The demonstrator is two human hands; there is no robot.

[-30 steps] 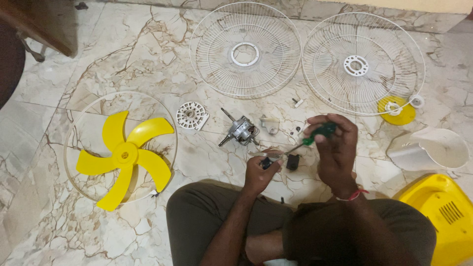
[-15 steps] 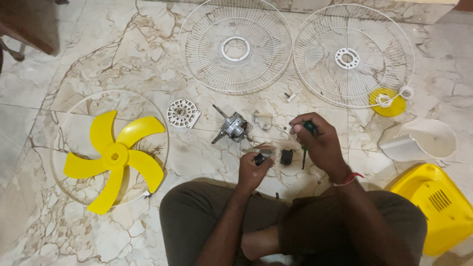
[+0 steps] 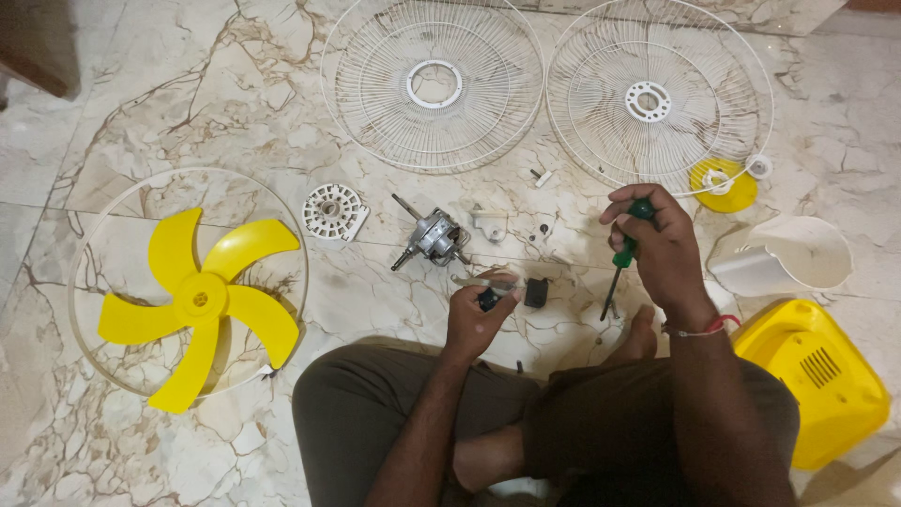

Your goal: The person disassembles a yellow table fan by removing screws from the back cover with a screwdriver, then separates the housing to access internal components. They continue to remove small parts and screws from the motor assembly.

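I sit cross-legged on a marble floor among the parts of a taken-apart fan. My left hand (image 3: pixel 481 314) is shut on a small black part with a pale piece on top, held just above my knee. My right hand (image 3: pixel 657 246) grips a green-handled screwdriver (image 3: pixel 619 261), its shaft pointing down toward the floor, tip off to the right of the left hand. A second small black part (image 3: pixel 536 292) lies on the floor between my hands. The metal fan motor (image 3: pixel 434 238) with its shaft lies just beyond my left hand.
Two white wire fan guards (image 3: pixel 433 84) (image 3: pixel 657 99) lie at the far side. A yellow fan blade (image 3: pixel 199 302) rests inside a white ring at left. A round white plate (image 3: pixel 331 210), a yellow cap (image 3: pixel 721 185), a white housing (image 3: pixel 784 256) and a yellow base (image 3: pixel 815 376) lie around.
My right hand has swung the screwdriver from lying sideways near the left hand to pointing downward, and moved away to the right. My left hand keeps its small black part.
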